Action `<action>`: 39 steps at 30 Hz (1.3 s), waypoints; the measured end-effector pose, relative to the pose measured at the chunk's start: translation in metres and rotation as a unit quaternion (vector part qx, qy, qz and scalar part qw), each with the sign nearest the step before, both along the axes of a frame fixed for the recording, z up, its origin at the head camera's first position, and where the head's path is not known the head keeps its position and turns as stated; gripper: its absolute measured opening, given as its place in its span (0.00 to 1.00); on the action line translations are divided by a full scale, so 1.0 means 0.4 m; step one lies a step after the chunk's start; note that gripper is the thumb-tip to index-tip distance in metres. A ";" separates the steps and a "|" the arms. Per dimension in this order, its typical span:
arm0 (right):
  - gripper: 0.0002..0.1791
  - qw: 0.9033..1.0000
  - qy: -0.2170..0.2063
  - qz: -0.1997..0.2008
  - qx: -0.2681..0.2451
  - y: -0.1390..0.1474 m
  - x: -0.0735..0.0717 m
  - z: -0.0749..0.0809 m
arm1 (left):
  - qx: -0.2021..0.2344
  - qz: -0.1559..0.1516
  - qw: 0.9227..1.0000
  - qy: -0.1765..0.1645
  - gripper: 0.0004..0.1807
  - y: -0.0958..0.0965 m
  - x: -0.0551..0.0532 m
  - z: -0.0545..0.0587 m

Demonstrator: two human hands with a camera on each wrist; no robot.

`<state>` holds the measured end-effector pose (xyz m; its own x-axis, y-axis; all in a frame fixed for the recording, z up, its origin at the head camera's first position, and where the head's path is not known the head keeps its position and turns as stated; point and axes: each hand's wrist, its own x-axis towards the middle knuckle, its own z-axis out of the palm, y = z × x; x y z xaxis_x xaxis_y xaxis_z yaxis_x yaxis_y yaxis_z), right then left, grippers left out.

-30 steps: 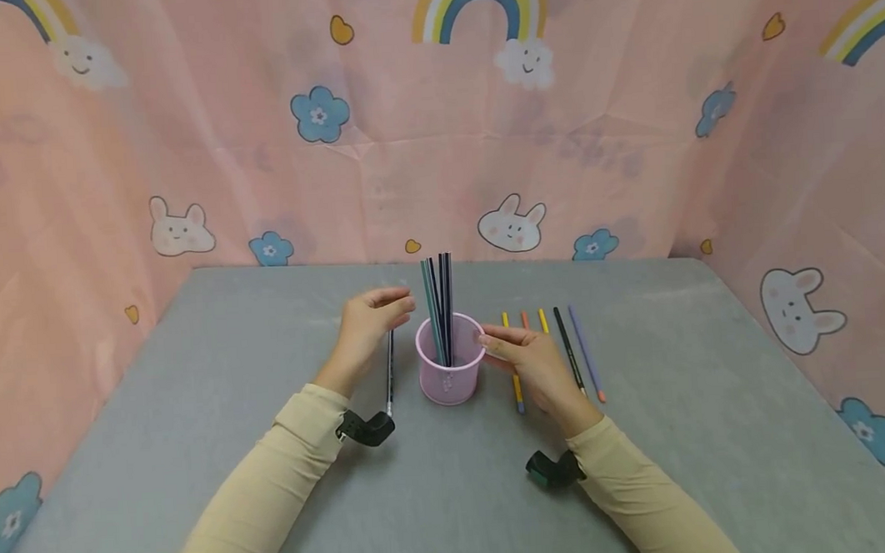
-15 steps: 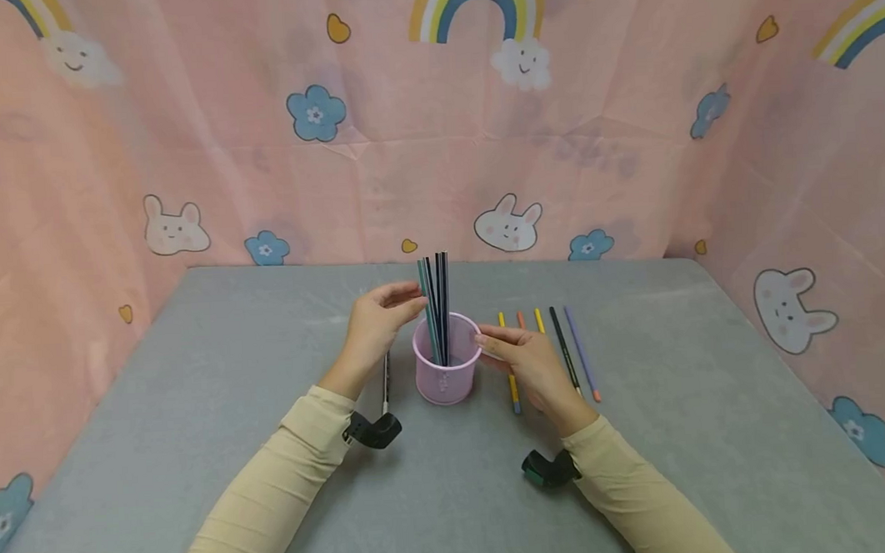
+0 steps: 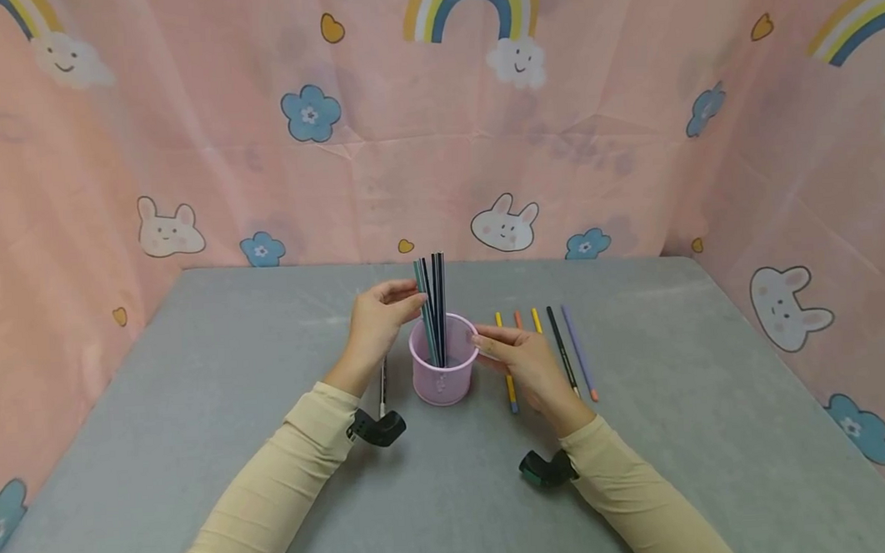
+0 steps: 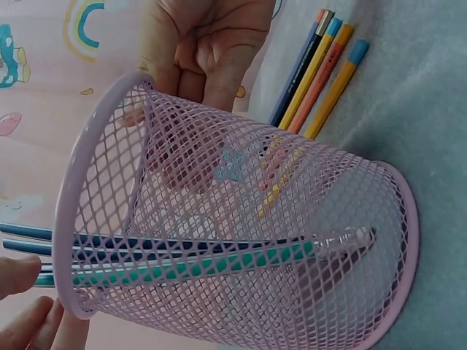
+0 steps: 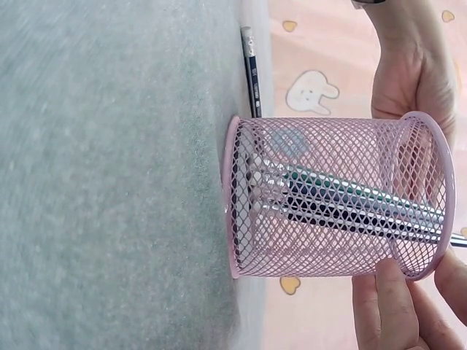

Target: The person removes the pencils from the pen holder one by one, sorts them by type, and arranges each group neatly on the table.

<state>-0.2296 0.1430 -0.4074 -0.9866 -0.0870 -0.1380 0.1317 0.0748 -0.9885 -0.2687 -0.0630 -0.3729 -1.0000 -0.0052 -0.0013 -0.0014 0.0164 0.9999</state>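
Where gap was, left hand [image 3: 377, 320] pinches green pencil [image 4: 211, 265].

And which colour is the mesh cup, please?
The mesh cup is pinkish lilac, best seen in the left wrist view.

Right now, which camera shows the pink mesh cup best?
The right wrist view: the pink mesh cup shows large, rim to base, pencils visible inside. The left wrist view has it larger but cut by the frame's lower edge; the head view shows it small, from above.
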 end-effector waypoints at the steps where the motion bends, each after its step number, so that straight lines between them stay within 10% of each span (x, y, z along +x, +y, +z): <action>1: 0.20 1.000 0.000 -0.001 -0.001 0.000 0.000 0.000 | 0.001 0.000 1.000 0.001 0.20 0.001 0.000 0.000; 19: 0.20 1.000 -0.002 -0.005 -0.011 -0.008 0.002 0.006 | -0.014 0.005 1.000 -0.006 0.17 0.008 -0.011 0.007; 39: 0.19 1.000 -0.010 -0.011 -0.010 -0.005 0.000 0.005 | 0.028 0.005 0.999 0.039 0.16 -0.016 -0.004 0.094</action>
